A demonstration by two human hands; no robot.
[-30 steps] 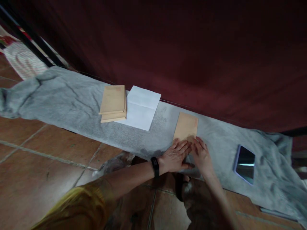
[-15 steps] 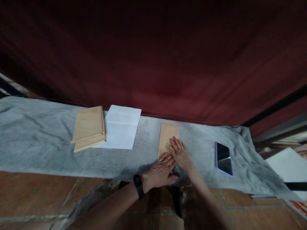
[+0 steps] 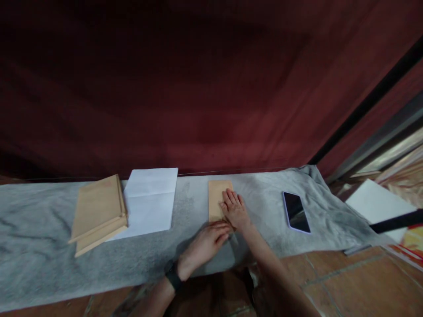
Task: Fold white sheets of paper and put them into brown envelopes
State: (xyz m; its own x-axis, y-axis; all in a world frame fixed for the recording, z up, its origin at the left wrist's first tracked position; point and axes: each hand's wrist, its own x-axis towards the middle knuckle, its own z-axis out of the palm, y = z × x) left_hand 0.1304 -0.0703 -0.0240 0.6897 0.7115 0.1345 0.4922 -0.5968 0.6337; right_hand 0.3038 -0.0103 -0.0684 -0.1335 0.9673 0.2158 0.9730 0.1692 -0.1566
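A tan paper envelope (image 3: 215, 198) lies flat on the grey cloth, its long side pointing away from me. My right hand (image 3: 235, 211) rests palm down on its right side, fingers stretched out and slightly apart. Across the near end reaches my left hand (image 3: 206, 243), turned partly on its side with the thumb apart from the lightly bent fingers; a dark band is on the wrist. The left fingertips meet the envelope's lower part beside my right hand. Both hands cover the near end, so its edge there is hidden.
A stack of tan envelopes (image 3: 97, 207) overlaps creased white paper sheets (image 3: 150, 202) on the left. To the right lies a phone (image 3: 296, 212) in a lilac case. The grey cloth (image 3: 148, 259) ends at a dark red curtain (image 3: 198, 110) behind. Tiled floor (image 3: 346, 277) shows below.
My left hand has gone from lying flat to a more sideways, bent pose at the envelope's near end. My right hand stays on the envelope. The camera view has tilted and shifted.
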